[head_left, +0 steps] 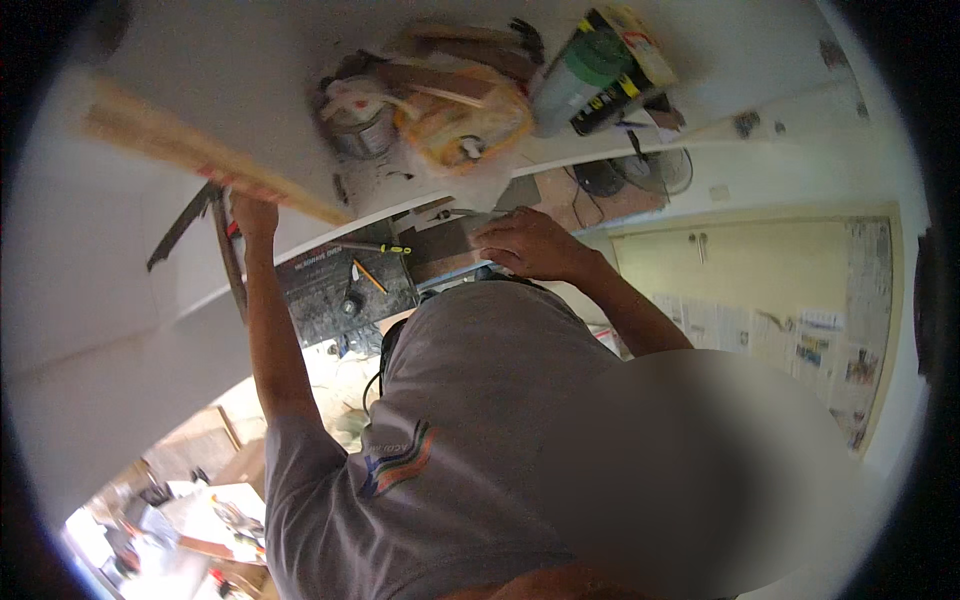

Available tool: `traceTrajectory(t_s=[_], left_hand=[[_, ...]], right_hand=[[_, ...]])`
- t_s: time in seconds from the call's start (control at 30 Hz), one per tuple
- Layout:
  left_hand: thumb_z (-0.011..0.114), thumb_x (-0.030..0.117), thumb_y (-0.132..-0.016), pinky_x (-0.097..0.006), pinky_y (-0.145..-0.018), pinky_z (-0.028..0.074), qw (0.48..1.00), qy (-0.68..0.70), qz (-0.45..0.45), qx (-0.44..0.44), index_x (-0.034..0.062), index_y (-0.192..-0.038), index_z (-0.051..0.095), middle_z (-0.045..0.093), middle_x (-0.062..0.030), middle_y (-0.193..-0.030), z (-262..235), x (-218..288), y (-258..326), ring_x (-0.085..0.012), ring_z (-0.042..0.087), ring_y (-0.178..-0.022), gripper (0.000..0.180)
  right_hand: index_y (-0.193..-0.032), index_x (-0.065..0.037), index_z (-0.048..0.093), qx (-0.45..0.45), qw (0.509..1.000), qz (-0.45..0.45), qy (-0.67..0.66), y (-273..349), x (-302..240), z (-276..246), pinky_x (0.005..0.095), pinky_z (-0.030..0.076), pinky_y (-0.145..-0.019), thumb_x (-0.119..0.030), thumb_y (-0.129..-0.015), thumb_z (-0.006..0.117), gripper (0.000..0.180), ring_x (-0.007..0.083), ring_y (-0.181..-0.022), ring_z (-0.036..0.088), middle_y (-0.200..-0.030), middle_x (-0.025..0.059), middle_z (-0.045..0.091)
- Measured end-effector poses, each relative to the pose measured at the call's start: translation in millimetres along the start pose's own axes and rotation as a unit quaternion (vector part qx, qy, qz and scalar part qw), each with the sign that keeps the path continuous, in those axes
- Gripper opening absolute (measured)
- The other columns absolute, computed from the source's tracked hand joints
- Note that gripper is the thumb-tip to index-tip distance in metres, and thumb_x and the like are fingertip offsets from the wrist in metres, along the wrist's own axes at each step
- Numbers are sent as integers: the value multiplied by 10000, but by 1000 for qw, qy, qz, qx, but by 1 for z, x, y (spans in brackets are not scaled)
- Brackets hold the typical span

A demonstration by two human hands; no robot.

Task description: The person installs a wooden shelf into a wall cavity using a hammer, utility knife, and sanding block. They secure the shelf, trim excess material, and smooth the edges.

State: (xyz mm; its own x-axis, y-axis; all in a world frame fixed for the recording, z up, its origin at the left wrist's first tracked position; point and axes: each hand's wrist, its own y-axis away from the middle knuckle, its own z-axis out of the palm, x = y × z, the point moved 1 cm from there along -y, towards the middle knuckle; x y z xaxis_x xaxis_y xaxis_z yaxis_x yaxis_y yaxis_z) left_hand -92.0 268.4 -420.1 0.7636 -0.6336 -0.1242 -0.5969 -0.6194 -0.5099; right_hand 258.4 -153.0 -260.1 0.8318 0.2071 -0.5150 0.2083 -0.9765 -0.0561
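Observation:
At the far left, my left hand [256, 216] is closed around a long pale wooden strip [190, 150], which slants from the upper left down to the white ledge. Just beside that hand are dark, narrow pieces [182, 226] meeting at an angle; whether it also holds them I cannot tell. My right hand [535, 245] lies with fingers stretched over a brown board [440, 248] in front of my waist. A thin metal tool [448, 215] with a pointed end rests close to its fingertips. A yellow-and-black handled tool [385, 248] lies between my hands.
An orange pencil [371, 277] sits on a black panel [325, 300]. The white ledge [290, 95] bears a tin can [362, 132], a yellow tub [465, 130] and a green-lidded container [585, 70]. Cables [590, 205] lie rightward, near a cream door [770, 260]. Clutter covers the floor lower left.

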Motion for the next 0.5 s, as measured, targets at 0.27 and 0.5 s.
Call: traceTrajectory(t_s=[0.27,0.5], left_hand=[[628,311,-944,-433,-913,486,908,391,-128,84,40,-1081,564,597,-90,-1038,-49,24,-1,-254,577,-989,311],[549,443,-978,-451,-1022,447,663,682,-302,64,87,-1122,632,640,-88,-1084,-103,17,-19,-253,583,-1106,393]], right_hand=[[-1153,-77,696,74,978,197,3,100,96,52,446,533,-875,-291,-968,622,292,347,-1011,682,-1172,131,710],[-1090,-42,711,263,898,337,-109,153,163,44,426,554,-844,-173,-925,650,220,339,-984,702,-1082,175,727]])
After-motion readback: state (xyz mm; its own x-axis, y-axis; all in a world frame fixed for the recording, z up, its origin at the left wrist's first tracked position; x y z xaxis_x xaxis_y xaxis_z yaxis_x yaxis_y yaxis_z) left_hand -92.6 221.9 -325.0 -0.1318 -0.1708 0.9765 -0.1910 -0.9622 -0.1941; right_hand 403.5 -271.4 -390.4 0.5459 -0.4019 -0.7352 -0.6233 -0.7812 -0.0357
